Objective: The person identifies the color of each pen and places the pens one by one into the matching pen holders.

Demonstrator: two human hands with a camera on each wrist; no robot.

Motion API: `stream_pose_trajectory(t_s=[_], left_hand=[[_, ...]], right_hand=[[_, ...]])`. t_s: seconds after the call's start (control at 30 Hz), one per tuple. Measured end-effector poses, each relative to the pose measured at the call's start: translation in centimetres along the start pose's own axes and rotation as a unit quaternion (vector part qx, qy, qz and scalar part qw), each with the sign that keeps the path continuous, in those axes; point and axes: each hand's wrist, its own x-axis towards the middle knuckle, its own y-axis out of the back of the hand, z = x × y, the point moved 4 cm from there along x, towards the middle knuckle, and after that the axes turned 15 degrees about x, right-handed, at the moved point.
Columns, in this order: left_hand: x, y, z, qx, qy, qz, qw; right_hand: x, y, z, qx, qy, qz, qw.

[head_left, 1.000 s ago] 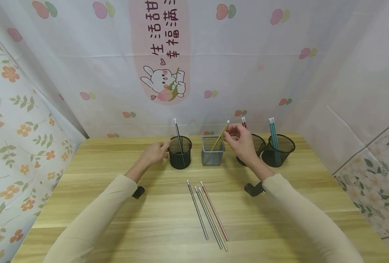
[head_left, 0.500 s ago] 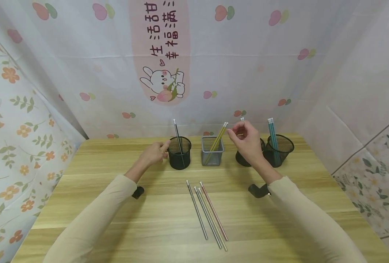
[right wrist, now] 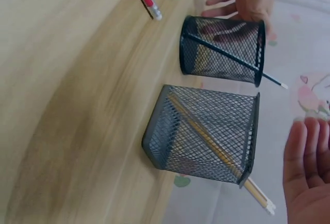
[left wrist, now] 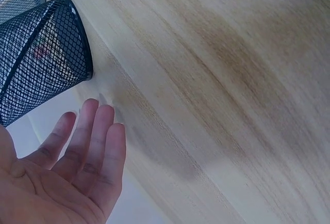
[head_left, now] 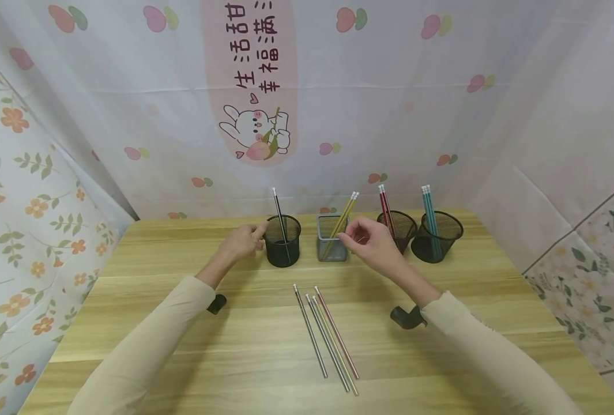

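Observation:
My left hand [head_left: 241, 241] is at the left side of a round black mesh cup [head_left: 277, 257], its fingers relaxed; a black pencil [head_left: 277, 202] leans in that cup. In the left wrist view the fingers [left wrist: 87, 146] are extended and hold nothing. My right hand [head_left: 376, 246], empty with fingers loosely bent, is at the right side of a square grey mesh cup [head_left: 331, 253]. Yellow pencils [head_left: 349, 207] lean to the right in the square cup, eraser ends up. The right wrist view has the right fingers [right wrist: 296, 152] apart from this cup.
Several pencils lie on the wooden table [head_left: 223, 346], among them a red pencil [head_left: 338, 334] and a yellow pencil [head_left: 344, 360]. At right, one round cup [head_left: 406, 226] holds red pencils [head_left: 385, 204], another [head_left: 449, 242] teal pencils [head_left: 429, 210]. A printed curtain hangs behind.
My right hand has let go of a yellow pencil, which now leans in the square cup. It drew back right, then came lower beside that cup. The left hand stays put.

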Motion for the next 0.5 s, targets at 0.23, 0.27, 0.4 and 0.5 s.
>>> stream_pose_trajectory(t_s=[0.23,0.27,0.4,0.5], left_hand=[[-0.2,0.2,0.2,0.027,-0.003,0.002,0.9996],[-0.1,0.2,0.2,0.031,-0.004,0.002,0.9995],[-0.1,0.3,0.2,0.041,-0.006,0.001,0.9991],[-0.1,0.4,0.2,0.046,-0.007,-0.001,0.9989]], right_hand=[[-0.5,-0.4,0.7,0.001,-0.011,-0.042,0.999],[-0.6,-0.5,0.7,-0.001,-0.013,-0.047,0.9988],[-0.8,-1.0,0.9,-0.016,-0.026,-0.069,0.9972],[-1.0,-1.6,1.2,-0.023,-0.034,-0.093,0.9948]])
